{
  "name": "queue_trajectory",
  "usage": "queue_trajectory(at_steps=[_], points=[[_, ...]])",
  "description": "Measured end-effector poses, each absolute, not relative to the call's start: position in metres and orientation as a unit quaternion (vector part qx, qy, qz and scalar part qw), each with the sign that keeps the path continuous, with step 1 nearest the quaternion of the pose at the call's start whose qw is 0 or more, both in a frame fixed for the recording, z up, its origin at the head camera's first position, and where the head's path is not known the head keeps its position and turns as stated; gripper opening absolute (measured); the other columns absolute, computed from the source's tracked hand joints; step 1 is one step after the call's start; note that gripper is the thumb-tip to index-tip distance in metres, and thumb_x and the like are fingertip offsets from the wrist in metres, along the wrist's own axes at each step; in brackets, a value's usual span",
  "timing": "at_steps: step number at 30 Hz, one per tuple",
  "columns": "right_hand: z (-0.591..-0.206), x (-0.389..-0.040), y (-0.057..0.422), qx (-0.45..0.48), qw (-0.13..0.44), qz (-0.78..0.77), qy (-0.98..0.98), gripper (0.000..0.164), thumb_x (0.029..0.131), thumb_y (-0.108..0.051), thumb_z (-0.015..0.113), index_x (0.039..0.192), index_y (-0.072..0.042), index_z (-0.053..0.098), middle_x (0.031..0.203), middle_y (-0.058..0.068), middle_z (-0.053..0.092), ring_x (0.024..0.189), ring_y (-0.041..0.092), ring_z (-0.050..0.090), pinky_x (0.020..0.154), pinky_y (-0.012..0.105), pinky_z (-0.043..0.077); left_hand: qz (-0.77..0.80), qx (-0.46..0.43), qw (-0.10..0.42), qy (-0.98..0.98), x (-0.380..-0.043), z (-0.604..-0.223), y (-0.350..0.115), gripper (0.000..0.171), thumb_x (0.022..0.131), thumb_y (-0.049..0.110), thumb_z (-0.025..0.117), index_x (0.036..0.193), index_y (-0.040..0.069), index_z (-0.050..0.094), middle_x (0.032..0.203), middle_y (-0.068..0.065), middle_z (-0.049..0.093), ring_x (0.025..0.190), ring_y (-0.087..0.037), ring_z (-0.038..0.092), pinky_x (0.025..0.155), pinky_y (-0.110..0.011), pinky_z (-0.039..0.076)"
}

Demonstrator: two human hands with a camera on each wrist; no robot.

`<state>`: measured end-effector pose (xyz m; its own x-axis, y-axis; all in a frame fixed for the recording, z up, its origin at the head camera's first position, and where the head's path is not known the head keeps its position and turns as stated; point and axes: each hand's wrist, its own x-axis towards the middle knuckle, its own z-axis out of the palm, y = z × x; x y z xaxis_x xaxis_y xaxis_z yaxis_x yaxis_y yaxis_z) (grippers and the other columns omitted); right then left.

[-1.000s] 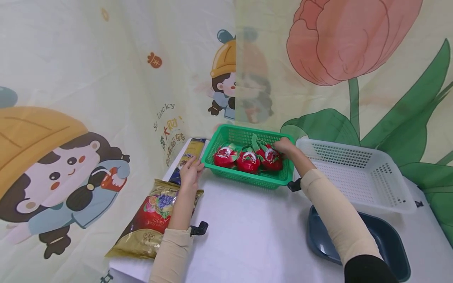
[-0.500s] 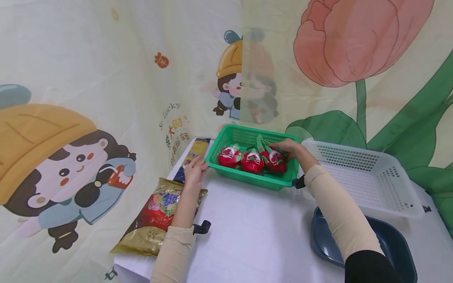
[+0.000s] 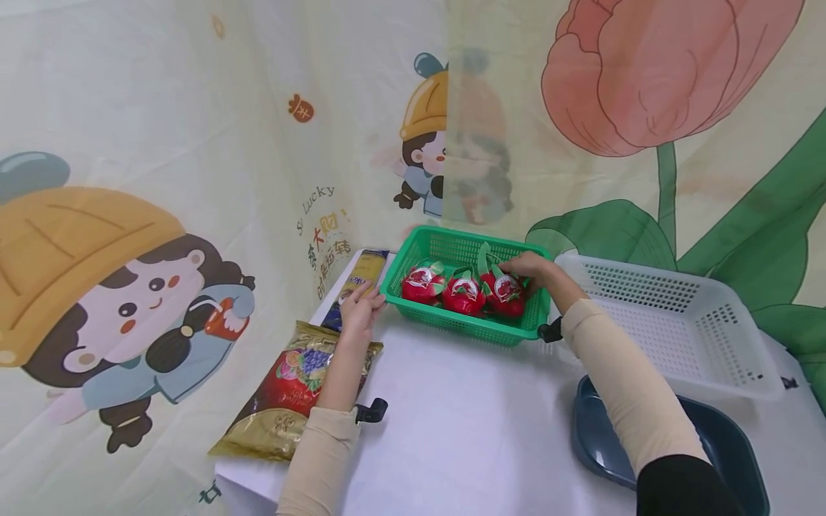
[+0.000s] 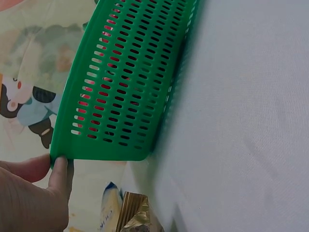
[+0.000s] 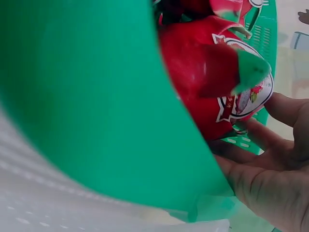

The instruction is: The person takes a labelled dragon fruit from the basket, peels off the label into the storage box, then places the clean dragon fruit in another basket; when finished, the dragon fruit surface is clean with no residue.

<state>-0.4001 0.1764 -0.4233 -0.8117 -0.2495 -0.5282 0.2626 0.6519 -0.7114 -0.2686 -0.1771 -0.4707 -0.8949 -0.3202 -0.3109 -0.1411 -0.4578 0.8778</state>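
In the head view a green basket (image 3: 464,330) holds three round red packets with green leafy tops and white labels: a left one (image 3: 422,285), a middle one (image 3: 463,295) and a right one (image 3: 506,295). My left hand (image 3: 360,309) pinches the basket's near-left corner, thumb on one side of the rim and fingers on the other, as the left wrist view shows. Reaching in over the right end, my right hand (image 3: 532,271) grips the right packet. In the right wrist view its thumb lies at the label and the fingers curl beneath, partly hidden by the basket wall.
A gold and red snack bag (image 3: 284,401) lies under the left forearm, with a yellow and blue packet (image 3: 358,279) behind it. At right stand a white perforated basket (image 3: 677,337) and a dark blue tub (image 3: 600,444). Printed curtains (image 3: 361,86) close off the back.
My right hand has shifted from the basket's right end onto the right packet, its thumb now over it. The left hand keeps its hold on the corner. The head view has turned slightly left.
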Motion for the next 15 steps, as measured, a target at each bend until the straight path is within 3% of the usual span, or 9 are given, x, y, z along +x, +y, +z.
queue_trajectory(at_steps=[9,15], points=[[-0.418,-0.394,0.179,-0.003,0.294,-0.435,0.851,0.059,0.113,-0.028,0.045,0.158,0.008,0.033,0.150,0.035,0.039,0.136,0.051,0.047,0.088,0.064,0.059,-0.822,0.225,0.057,-0.520,-0.269,-0.471,-0.176,0.063,0.096,-0.013,0.061,0.155,0.006,0.049,0.151,-0.019,0.056,0.133,-0.030,0.060,0.094,-0.026,0.059],[-0.410,-0.392,0.183,-0.020,0.304,-0.452,0.838,0.059,0.114,-0.024,0.040,0.161,0.007,0.023,0.164,0.034,0.022,0.148,0.055,0.027,0.098,0.071,0.050,-0.825,0.232,0.058,-0.512,-0.270,-0.471,-0.176,0.067,0.096,-0.013,0.061,0.158,0.008,0.045,0.149,-0.019,0.058,0.126,-0.028,0.064,0.096,-0.027,0.058]])
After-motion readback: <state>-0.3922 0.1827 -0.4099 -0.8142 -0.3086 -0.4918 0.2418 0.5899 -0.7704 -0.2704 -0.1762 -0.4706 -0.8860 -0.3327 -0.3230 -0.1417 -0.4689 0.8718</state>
